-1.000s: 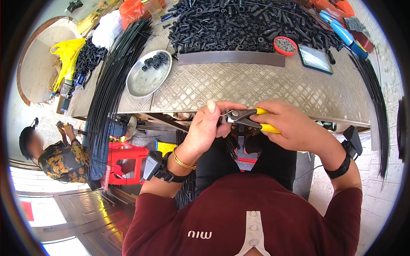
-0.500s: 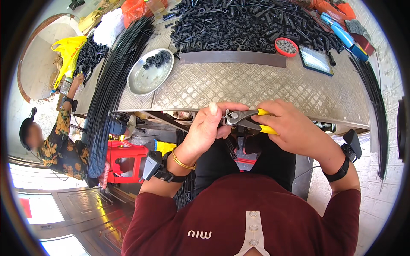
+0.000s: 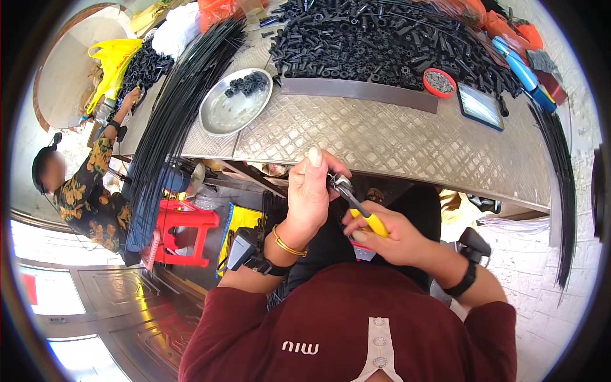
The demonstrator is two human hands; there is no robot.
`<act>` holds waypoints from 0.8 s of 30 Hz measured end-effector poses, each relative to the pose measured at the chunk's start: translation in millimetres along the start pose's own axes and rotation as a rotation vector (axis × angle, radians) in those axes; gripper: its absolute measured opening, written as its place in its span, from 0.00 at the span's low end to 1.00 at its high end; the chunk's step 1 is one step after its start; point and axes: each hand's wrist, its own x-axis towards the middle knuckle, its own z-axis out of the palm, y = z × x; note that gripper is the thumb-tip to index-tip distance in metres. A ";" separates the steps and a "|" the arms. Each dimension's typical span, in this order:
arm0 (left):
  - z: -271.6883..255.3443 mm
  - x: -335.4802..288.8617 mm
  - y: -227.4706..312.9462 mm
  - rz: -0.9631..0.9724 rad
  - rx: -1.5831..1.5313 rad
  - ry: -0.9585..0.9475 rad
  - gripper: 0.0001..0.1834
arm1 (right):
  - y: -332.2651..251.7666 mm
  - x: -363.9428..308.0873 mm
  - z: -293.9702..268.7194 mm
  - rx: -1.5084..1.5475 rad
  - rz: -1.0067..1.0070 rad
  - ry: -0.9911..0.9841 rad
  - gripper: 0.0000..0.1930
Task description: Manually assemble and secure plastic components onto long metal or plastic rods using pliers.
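Note:
In front of my body, just below the table edge, my right hand [image 3: 401, 237] grips a pair of pliers [image 3: 377, 225] with yellow handles. Their metal jaws point up and left, toward the fingers of my left hand [image 3: 308, 194]. That hand is closed, thumb up, around a small dark part [image 3: 330, 181] which mostly hides behind the fingers. The jaws meet this part or lie right beside it; I cannot tell which.
Black tubular parts [image 3: 363, 48] form a heap behind a metal strip [image 3: 359, 91]. A metal bowl [image 3: 235, 118], a red dish [image 3: 440, 83] of small grey pieces and long black rods [image 3: 178, 95] lie around. A co-worker [image 3: 95, 197] sits at left by a red stool [image 3: 184, 232].
My right hand has swung down and toward me, so the pliers tilt from near level to steeply slanted. My left hand stays near the same place. The view has shifted slightly.

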 end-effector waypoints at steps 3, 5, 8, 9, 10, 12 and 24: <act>-6.4 -1.4 -1.7 0.011 0.012 0.057 0.31 | 25.2 16.6 16.7 -0.093 -0.300 0.098 0.08; -13.0 -3.1 -2.6 0.012 0.022 0.071 0.31 | 27.2 22.1 23.2 -0.037 -0.253 0.125 0.08; -19.7 -2.0 -0.2 -0.015 0.002 0.042 0.30 | 24.9 22.2 19.6 -0.141 -0.339 0.141 0.09; -20.2 -0.7 1.8 -0.019 -0.009 -0.040 0.30 | 21.5 18.5 14.1 -0.140 -0.336 0.145 0.09; -23.2 -0.7 3.5 -0.025 -0.018 -0.118 0.29 | 15.1 12.8 6.2 -0.116 -0.256 0.085 0.09; -35.9 -1.0 14.9 -0.084 0.034 -0.289 0.24 | -4.0 -0.4 -15.6 -0.025 -0.038 -0.082 0.10; -21.6 -7.8 19.6 -0.011 0.335 -0.510 0.21 | -51.3 -27.3 -43.4 -0.753 -0.222 -0.070 0.33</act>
